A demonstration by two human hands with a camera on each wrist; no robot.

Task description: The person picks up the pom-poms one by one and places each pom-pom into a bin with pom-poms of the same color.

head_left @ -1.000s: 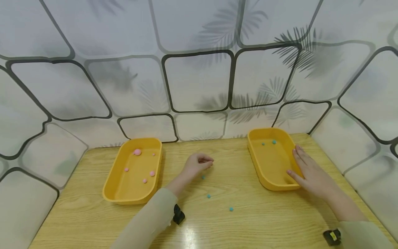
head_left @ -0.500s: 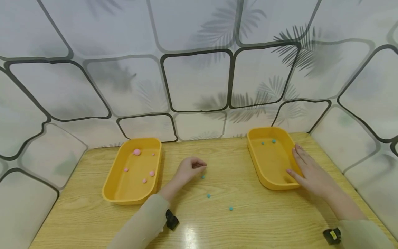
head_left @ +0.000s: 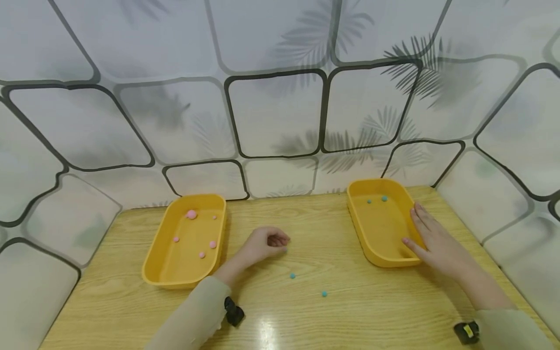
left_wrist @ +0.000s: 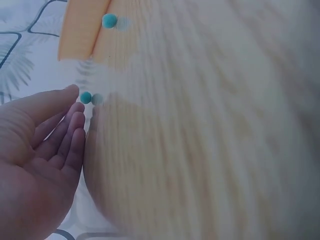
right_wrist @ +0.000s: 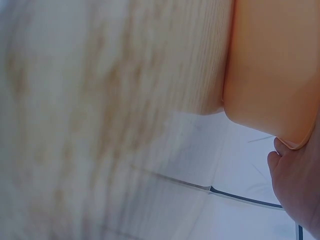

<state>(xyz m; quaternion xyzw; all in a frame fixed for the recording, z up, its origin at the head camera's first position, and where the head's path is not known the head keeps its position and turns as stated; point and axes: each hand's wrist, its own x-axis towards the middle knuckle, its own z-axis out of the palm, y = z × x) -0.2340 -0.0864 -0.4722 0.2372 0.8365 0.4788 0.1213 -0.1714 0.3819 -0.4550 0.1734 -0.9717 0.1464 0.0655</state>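
The head view looks forward and down from above the desk [head_left: 350, 311], taking in both yellow trays and both hands from some way off. The left wrist view sits very close behind the left hand [left_wrist: 40, 160], facing along the blurred desk past the fingertips to a teal ball [left_wrist: 86, 97], which the head view cannot be seen to share. The right wrist view presses close beside the right tray [right_wrist: 270, 65], also seen from the head [head_left: 385, 228].

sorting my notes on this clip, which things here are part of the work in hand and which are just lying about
In use: left hand; teal balls; right tray; right hand.

Lying about: left tray; pink balls; table.
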